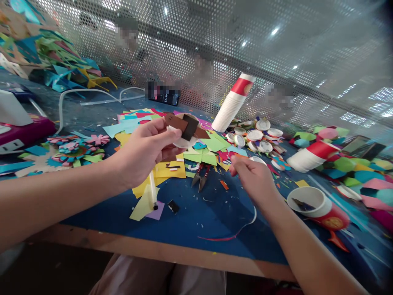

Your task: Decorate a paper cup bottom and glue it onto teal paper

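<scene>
My left hand (144, 149) is closed on a round whitish paper disc (184, 141), raised above the table. Brown and dark brown paper pieces (190, 127) lie across the disc, pressed by my thumb. To the right, my right hand (253, 176) is closed, thumb against curled fingers; whatever it may pinch is too small or hidden. An orange scrap shows at its fingertips, but I cannot tell if it is held. Between the hands, small thread snips (201, 178) lie with blades toward me. A white pen (153, 191) with a black end lies below my left hand.
Coloured paper sheets (202, 155) and scraps cover the middle. Behind stand a tilted-looking stack of paper cups (233, 104) and a phone (164, 94). Cut cup bases (254, 135) pile at right, near a tipped cup (319, 207). A power strip (27, 133) sits left; perforated metal mesh rises behind.
</scene>
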Action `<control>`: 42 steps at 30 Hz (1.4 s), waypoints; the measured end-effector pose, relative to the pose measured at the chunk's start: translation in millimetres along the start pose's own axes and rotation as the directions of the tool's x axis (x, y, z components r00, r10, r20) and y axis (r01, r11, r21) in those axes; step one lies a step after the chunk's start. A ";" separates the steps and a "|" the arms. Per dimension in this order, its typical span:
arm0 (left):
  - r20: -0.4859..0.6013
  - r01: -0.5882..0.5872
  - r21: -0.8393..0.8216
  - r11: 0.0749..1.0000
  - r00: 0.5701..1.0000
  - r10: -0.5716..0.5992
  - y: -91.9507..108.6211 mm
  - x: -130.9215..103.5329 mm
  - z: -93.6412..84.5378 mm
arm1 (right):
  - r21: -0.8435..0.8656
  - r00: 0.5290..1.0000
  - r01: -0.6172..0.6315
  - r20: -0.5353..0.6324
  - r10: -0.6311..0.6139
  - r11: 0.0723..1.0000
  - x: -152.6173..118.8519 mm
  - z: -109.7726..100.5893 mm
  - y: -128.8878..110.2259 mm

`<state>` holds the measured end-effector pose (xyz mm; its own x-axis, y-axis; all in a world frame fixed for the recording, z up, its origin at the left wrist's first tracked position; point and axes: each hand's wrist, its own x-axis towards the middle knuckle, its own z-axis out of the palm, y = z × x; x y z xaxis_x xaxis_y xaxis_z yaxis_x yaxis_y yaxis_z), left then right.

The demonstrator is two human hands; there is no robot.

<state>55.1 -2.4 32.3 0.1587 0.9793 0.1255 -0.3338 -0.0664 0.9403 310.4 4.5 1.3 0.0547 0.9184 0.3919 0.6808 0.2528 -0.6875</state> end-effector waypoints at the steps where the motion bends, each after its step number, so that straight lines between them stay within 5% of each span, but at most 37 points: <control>1: 0.001 0.002 0.012 1.000 1.000 -0.002 0.7 0.5 -0.6 | -0.021 1.000 0.006 -0.027 -0.007 1.000 3.5 -2.0 2.4; 5: 0.000 0.001 0.079 0.997 1.000 -0.001 -2.9 0.3 -1.4 | -0.012 0.997 0.032 -0.068 -0.033 0.999 4.0 -2.4 -3.9; 11: 0.197 -0.009 0.114 0.993 0.980 -0.014 -15.0 -6.7 2.6 | 0.235 0.985 0.051 0.147 -0.088 0.971 -23.8 10.3 -43.7; 14: 0.237 -0.033 0.143 0.989 0.972 -0.002 -18.9 -10.0 3.6 | 0.227 0.980 0.062 0.172 -0.102 0.972 -31.7 15.4 -53.5; 18: 0.182 -0.025 0.250 0.968 0.983 -0.022 -19.8 -11.2 4.6 | 0.104 0.979 0.126 0.146 -0.141 0.987 -32.8 16.8 -52.0; 26: 0.011 0.118 0.139 0.983 0.993 -0.120 -15.8 -2.8 1.8 | 0.129 0.947 0.308 0.056 -0.317 0.943 -31.9 11.1 -42.1; 28: 0.010 0.172 0.145 0.974 0.984 -0.176 -16.0 -0.5 -0.2 | 0.030 0.891 0.451 -0.070 -0.449 0.892 -31.1 9.0 -41.3; 31: 0.049 0.293 0.159 0.943 0.951 -0.304 -15.0 -1.5 0.5 | -0.248 0.679 0.661 -0.204 -0.705 0.708 -32.1 6.2 -42.7; 34: 0.162 0.327 0.148 0.933 0.923 -0.349 -12.5 -7.2 4.8 | -0.456 0.521 0.730 -0.111 -0.846 0.509 -37.3 4.8 -44.5; 38: 0.299 0.325 0.116 0.938 0.890 -0.345 -10.4 -14.1 8.9 | -0.566 0.406 0.778 0.123 -0.905 0.272 -46.2 5.2 -44.7; 42: 0.380 0.276 0.078 0.958 0.880 -0.284 -11.8 -14.9 6.9 | -0.572 0.359 0.797 0.192 -0.913 0.193 -49.0 6.8 -45.7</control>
<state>63.0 -17.5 21.5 0.5880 0.8081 -0.0362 -0.2039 0.1914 0.9601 271.7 -50.0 9.4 -0.7426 0.1569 0.6511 0.5926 0.6070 0.5296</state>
